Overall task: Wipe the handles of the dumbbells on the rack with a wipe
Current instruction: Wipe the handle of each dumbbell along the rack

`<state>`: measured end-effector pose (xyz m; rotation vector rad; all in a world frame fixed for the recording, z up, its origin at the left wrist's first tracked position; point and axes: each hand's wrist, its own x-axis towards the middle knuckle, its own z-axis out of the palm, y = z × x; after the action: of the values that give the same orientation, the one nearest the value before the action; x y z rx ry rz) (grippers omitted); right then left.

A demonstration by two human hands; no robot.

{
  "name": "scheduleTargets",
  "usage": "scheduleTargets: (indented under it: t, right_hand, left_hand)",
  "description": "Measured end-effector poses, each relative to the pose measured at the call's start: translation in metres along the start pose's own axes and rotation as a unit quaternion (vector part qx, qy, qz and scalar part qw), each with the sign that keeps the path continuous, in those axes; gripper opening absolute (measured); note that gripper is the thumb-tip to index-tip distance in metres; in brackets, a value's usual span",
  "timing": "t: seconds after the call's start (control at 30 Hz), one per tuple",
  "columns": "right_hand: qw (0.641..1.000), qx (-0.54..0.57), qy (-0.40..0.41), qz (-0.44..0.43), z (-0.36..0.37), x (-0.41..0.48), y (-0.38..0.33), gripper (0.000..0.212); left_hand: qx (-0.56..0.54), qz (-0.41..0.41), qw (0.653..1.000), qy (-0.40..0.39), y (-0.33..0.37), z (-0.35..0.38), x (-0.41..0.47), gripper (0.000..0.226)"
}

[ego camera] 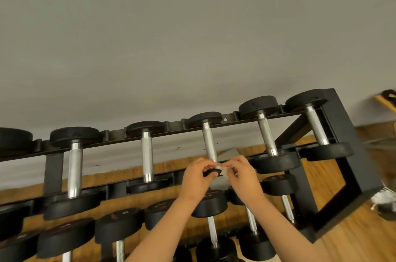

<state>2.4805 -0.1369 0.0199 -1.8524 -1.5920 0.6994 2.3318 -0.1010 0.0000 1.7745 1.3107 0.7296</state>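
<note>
A black rack point(347, 133) holds several black dumbbells with silver knurled handles on its top tier. My left hand point(196, 178) and my right hand point(243, 173) meet at the near end of the middle dumbbell's handle point(209, 141). Between their fingertips both hands pinch a small white wipe point(221, 169), held against the bottom of that handle. The dumbbell's near head is mostly hidden behind my hands. Other handles stand to the left point(147, 154) and right point(266, 135).
A lower tier carries several more dumbbells point(210, 203) under my forearms. A grey wall rises behind the rack. Wooden floor point(353, 240) shows at the right, with a white object point(383, 199) beside the rack's end frame.
</note>
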Motion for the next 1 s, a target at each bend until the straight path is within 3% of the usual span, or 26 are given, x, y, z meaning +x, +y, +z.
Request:
scheduleTargets:
  t: [0.23, 0.53, 1.0]
  right_hand:
    - [0.995, -0.016, -0.094, -0.043, -0.011, 0.006, 0.013, 0.022]
    - [0.989, 0.012, -0.107, -0.097, -0.008, 0.005, 0.033, 0.011]
    - [0.990, 0.113, -0.062, -0.062, -0.003, 0.015, 0.028, 0.012]
  left_hand:
    - [0.016, -0.013, 0.999, 0.035, 0.004, 0.008, -0.006, 0.027]
    - [0.030, -0.053, 0.993, 0.102, 0.017, 0.018, -0.013, 0.027]
    - [0.058, -0.070, 0.990, 0.107, 0.022, 0.021, -0.013, 0.026]
